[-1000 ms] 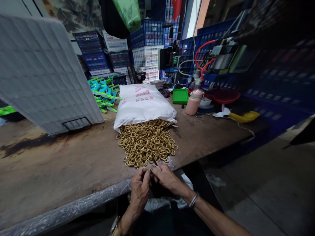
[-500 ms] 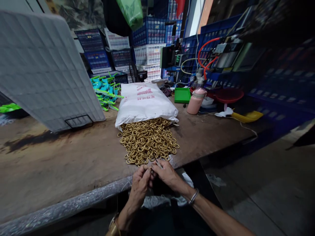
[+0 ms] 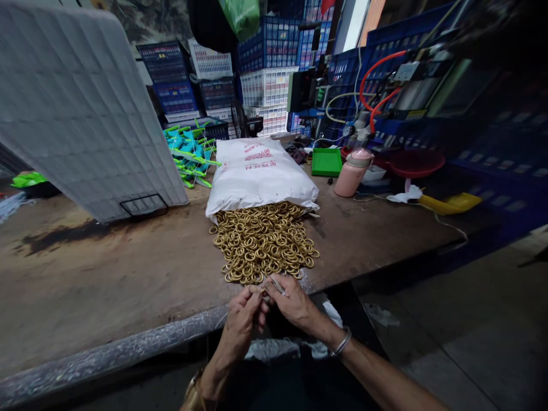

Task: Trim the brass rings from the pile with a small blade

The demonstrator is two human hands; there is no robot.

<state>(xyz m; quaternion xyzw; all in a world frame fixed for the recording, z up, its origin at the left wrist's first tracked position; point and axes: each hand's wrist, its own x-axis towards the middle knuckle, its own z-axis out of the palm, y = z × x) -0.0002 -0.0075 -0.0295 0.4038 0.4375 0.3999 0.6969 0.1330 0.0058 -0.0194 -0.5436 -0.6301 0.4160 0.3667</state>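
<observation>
At the table's front edge my left hand pinches a small brass-coloured ring, mostly covered by the fingertips. Close against it, my right hand is closed around a slim, pointed metal tool; its exact kind is hard to make out. The fingertips of both hands nearly meet at the ring. Just beyond them lies a loose heap of brass-coloured rings, spilling from the mouth of a white sack with red print.
A pale ribbed panel stands at left, beside blue and green plastic pieces. To the right are a pink bottle, a green tray, a yellow scoop and a machine with red hoses. Stacked crates fill the back.
The view has shifted slightly, moving the table's contents a little to the right and up. Both hands keep their hold, with a small gap now showing between them at the ring.
</observation>
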